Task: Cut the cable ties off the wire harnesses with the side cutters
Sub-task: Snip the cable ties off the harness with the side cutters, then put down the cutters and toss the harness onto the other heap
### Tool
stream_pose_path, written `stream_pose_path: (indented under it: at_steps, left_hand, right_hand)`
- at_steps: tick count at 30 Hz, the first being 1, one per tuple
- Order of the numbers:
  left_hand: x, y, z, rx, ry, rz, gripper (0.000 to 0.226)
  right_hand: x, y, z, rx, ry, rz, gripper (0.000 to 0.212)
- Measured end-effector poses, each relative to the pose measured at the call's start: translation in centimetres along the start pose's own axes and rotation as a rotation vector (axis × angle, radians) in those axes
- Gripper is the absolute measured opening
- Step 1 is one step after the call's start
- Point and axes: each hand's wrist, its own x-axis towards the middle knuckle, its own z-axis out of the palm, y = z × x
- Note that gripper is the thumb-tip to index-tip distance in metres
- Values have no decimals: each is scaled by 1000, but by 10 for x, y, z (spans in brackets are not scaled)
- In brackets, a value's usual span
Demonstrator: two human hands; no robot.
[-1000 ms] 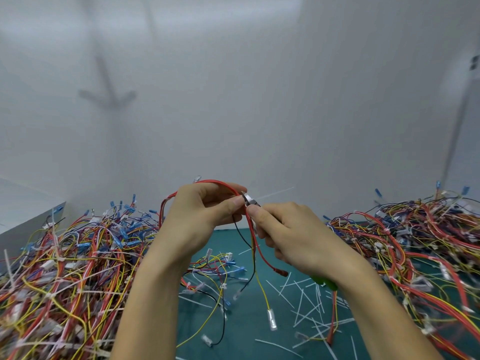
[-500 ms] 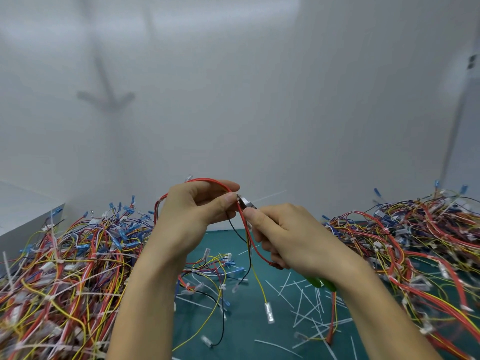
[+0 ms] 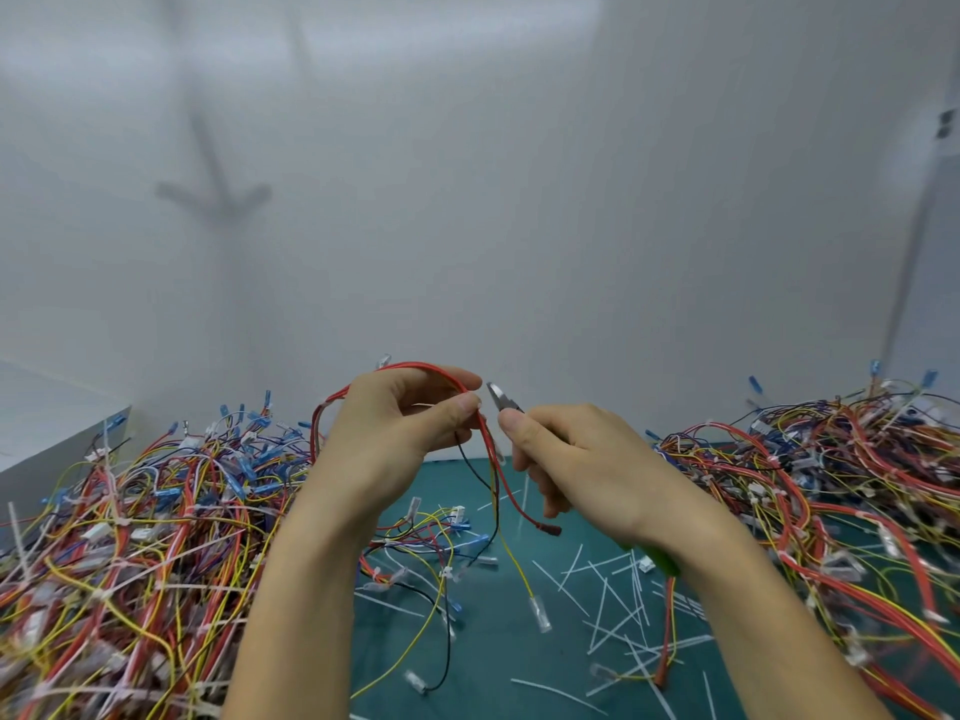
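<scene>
Wire harness (image 3: 490, 452), a red loop with black and yellow leads trailing down, is raised before me above the green mat (image 3: 493, 662), pinched in my left hand (image 3: 395, 433), probably to steady it for cutting. My right hand (image 3: 582, 470) is clenched round the side cutters (image 3: 501, 398), whose steel nose is just beside the red wire without touching it. Snipped white ties (image 3: 613, 605) litter the mat between the left pile (image 3: 130, 537) and the right pile (image 3: 857, 475) of harnesses.
</scene>
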Motion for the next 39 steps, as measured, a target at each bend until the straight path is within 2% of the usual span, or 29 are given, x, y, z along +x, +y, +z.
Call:
stream_pose_path:
  at_steps: [8,12,17,23,30,35,37,39]
  left_hand:
    - [2,-3,3,103,-40,-64,17]
    - [1,-3,4,151,-75,-85,21]
    - [0,-2,7,236,-92,-87,25]
    - [2,-5,8,305,-87,-68,23]
    - [4,-6,9,341,-59,-70,22]
    - [4,-5,15,383,-77,-60,22]
    - [3,-5,18,403,-99,-55,23]
    - [2,-5,19,437,-139,-54,25]
  right_hand:
    - [9,25,8,-260,96,145,56]
    - [14,58,22,-548,37,283,47]
    - [9,95,47,-733,-56,500,49]
    - [3,115,72,-825,-89,470,47]
    - [0,124,80,-927,-47,426,41]
    - [-1,126,80,-957,-53,425,46]
    - [2,118,78,-937,-44,413,49]
    - [10,101,69,-774,55,344,42]
